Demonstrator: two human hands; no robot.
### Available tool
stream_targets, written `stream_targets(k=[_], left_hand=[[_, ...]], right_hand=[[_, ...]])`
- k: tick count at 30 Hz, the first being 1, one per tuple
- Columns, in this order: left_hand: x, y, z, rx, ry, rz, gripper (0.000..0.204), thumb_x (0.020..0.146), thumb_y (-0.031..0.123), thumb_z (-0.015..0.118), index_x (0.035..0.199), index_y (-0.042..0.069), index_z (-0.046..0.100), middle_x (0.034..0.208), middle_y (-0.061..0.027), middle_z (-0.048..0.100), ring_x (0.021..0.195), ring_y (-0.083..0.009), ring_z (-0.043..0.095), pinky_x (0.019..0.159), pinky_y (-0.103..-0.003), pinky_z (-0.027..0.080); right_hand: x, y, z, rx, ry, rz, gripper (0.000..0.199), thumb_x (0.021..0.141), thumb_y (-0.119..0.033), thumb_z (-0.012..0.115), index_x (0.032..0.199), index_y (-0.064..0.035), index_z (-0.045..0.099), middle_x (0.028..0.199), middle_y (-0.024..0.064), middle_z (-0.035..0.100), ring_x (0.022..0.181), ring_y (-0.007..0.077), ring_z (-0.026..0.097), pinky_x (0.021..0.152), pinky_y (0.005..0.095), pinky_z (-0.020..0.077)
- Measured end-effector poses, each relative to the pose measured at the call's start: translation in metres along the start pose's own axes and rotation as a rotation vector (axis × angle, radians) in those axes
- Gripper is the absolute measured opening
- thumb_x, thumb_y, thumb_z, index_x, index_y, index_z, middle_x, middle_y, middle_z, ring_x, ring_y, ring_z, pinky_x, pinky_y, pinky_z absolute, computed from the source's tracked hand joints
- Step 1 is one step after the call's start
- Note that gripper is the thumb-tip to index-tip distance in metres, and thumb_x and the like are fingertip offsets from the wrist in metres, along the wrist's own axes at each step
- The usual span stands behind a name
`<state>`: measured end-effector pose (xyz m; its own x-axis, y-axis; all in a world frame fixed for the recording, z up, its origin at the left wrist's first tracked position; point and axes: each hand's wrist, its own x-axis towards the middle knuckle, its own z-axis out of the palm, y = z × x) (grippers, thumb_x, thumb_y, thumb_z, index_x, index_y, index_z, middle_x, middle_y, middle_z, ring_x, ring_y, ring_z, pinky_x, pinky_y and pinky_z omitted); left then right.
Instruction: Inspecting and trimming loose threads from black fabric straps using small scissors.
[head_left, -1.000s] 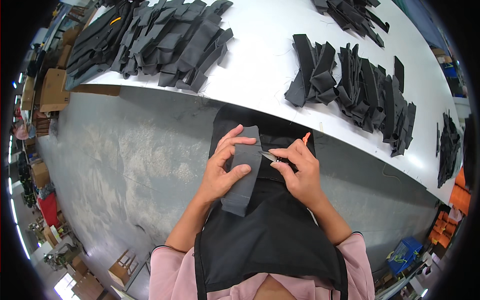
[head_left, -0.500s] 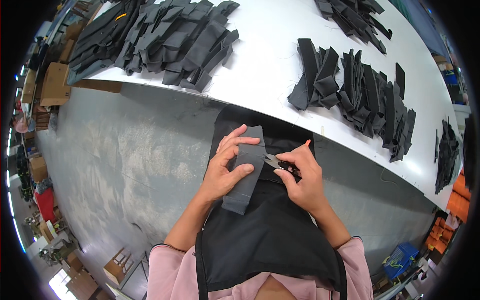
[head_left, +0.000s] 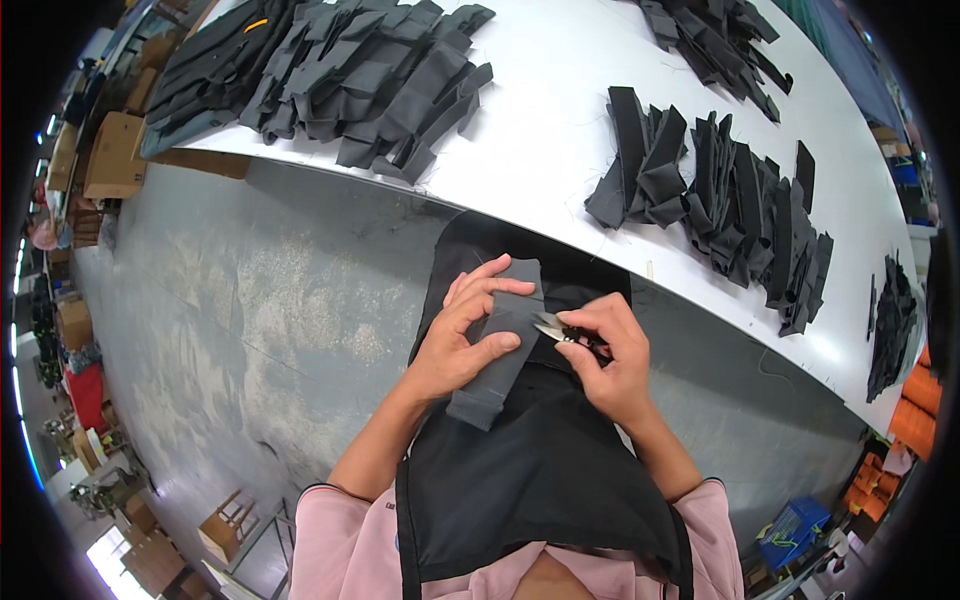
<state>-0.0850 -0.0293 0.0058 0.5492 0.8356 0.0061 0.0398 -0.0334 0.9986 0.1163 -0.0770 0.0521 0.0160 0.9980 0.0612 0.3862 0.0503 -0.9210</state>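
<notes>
A dark grey strip of fabric point(head_left: 487, 396) lies lengthwise over my lap, on the black apron point(head_left: 540, 470). My left hand point(head_left: 462, 335) grips the strip, its thumb and fingers lying across the upper face. In my right hand point(head_left: 612, 355) is a pair of thread snips point(head_left: 580, 337), closed in between thumb and fingers. The pointed metal blades point(head_left: 548, 326) point left at the strip's right edge, slightly parted. Whether they touch the cloth or a loose thread I cannot tell.
Beyond my lap runs the edge of a white table point(head_left: 520, 150). Heaps of dark fabric strips point(head_left: 375, 85) lie at its left, with more strips point(head_left: 720, 195) on the right. A blue crate point(head_left: 795, 532) and a wooden chair point(head_left: 230, 525) stand on the grey floor point(head_left: 230, 300).
Both hands, with the strip and the snips, appear slightly farther right and lower in the picture. The whole scene has shifted a little too. The grips stay the same.
</notes>
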Motion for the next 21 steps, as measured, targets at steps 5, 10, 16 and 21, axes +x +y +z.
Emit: stream_targets(k=[5,10,16,21], left_hand=[[0.001,0.003,0.001,0.095,-0.044,0.042,0.027,0.08,0.026,0.07,0.094,0.003,0.064,0.124,-0.0082,0.056,0.135,-0.0328,0.029,0.107,-0.046,0.024],[0.0,0.002,0.002,0.07,-0.023,0.034,0.028,0.08,0.027,0.07,0.095,0.004,0.064,0.124,-0.0083,0.057,0.135,-0.033,0.029,0.107,-0.047,0.024],[0.002,0.002,0.002,0.081,-0.025,0.046,0.028,0.079,0.029,0.07,0.095,0.006,0.065,0.123,-0.0078,0.057,0.135,-0.0326,0.031,0.108,-0.048,0.021],[0.002,0.007,0.002,0.192,-0.042,0.062,0.03,0.077,0.032,0.072,0.092,0.007,0.064,0.122,-0.0069,0.058,0.134,-0.0316,0.033,0.109,-0.05,0.015]], right_hand=[[0.008,-0.001,0.003,-0.072,-0.084,-0.072,0.024,0.072,-0.002,0.07,0.095,-0.0043,0.065,0.082,0.0072,0.049,0.059,0.016,0.051,0.055,0.0258,0.0435],[0.009,0.002,0.007,-0.14,-0.063,-0.136,0.022,0.072,-0.002,0.07,0.093,-0.0038,0.065,0.076,0.0071,0.047,0.058,0.0161,0.05,0.054,0.0269,0.0418],[-0.001,0.004,0.006,0.028,-0.013,-0.027,0.023,0.072,0.0,0.069,0.094,-0.0029,0.065,0.077,0.0055,0.048,0.061,0.0129,0.049,0.052,0.0258,0.0397],[0.007,-0.007,0.005,0.006,-0.055,0.011,0.022,0.072,0.001,0.068,0.094,-0.0026,0.066,0.078,0.0056,0.047,0.059,0.0131,0.047,0.052,0.0254,0.0399]])
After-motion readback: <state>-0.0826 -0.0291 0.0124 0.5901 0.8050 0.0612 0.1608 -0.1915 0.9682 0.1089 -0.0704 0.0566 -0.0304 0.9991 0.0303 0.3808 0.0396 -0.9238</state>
